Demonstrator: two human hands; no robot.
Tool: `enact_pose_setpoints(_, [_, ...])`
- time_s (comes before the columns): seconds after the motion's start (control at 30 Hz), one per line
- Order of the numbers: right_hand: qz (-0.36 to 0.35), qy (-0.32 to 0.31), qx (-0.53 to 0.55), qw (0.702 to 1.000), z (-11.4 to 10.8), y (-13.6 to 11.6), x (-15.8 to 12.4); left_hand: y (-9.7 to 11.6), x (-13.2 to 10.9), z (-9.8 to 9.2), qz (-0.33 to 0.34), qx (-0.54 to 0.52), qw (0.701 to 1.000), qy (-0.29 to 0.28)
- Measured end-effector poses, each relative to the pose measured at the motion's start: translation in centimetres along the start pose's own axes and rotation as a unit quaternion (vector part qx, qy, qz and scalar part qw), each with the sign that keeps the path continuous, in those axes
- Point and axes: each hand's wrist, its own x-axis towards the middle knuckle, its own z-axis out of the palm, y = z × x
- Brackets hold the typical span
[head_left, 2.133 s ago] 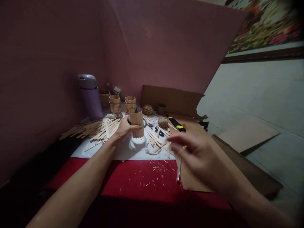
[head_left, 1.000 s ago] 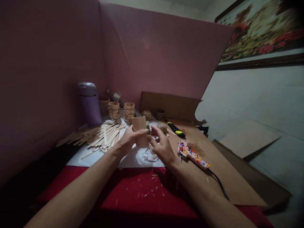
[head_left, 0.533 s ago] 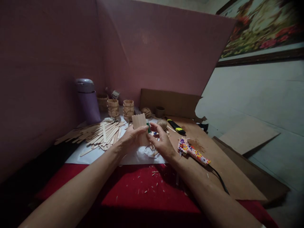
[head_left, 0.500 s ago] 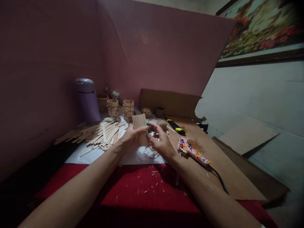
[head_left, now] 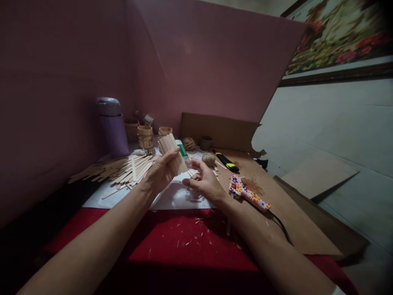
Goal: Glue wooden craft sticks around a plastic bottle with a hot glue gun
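Observation:
My left hand (head_left: 164,170) is closed around a tilted cup or jar partly covered by a row of pale craft sticks (head_left: 172,153). A bare stretch of this container (head_left: 182,148), white and green, shows at its right side. My right hand (head_left: 204,178) is by its lower end, thumb and fingers apart; whether a fingertip touches it I cannot tell. Beyond the right hand sits a small ball of twine (head_left: 208,159). A wide fan of loose craft sticks (head_left: 123,170) lies to the left on white paper (head_left: 166,200).
Stick-covered cups (head_left: 145,138) and a purple flask (head_left: 113,129) stand at the back left. On the right, cardboard (head_left: 294,221) carries a flowered glue gun (head_left: 248,193) with a cord and a black-yellow utility knife (head_left: 226,161). Wood scraps dot the red cloth (head_left: 172,237).
The container has tipped over to the left and its green and white side has come into view. My right hand has moved down from its side, and its fingers have spread.

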Motion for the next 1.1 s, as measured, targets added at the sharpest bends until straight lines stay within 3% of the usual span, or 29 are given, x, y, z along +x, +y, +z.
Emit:
enact_pose_setpoints(0.2, [0.06,-0.097,0.07,0.991,0.9,-0.2,-0.2,-0.6,0.1,0.2,0.073,-0.013,0.997,-0.013])
enact_pose_setpoints(0.33, [0.043,-0.105,0.032,0.993,0.5,-0.4,-0.4,-0.7,0.4,0.0,0.075,-0.028,0.997,0.0])
enact_pose_setpoints(0.43, [-0.002,-0.047,0.076,0.996,-0.3,-0.8,-0.2,-0.5,0.7,-0.3,0.036,-0.023,0.999,0.015])
enact_pose_setpoints(0.57, [-0.116,0.099,0.133,0.979,-1.3,-1.4,0.4,-0.3,1.1,-0.9,0.015,-0.016,0.999,0.037])
enact_pose_setpoints(0.73, [-0.229,0.293,0.142,0.917,-3.6,-1.9,1.5,-0.6,1.3,-1.4,0.009,0.023,0.999,0.029])
enact_pose_setpoints(0.93, [-0.265,0.429,0.182,0.844,-7.5,-2.5,2.5,-1.4,1.6,-1.9,0.072,0.106,0.991,0.035])
enact_pose_setpoints(1.03, [-0.251,0.431,0.233,0.835,-8.5,-3.4,2.4,-1.6,1.6,-2.0,0.102,0.147,0.984,0.022])
enact_pose_setpoints(1.1, [-0.232,0.352,0.267,0.867,-8.6,-4.1,2.1,-1.6,1.6,-1.9,0.12,0.169,0.978,0.02])
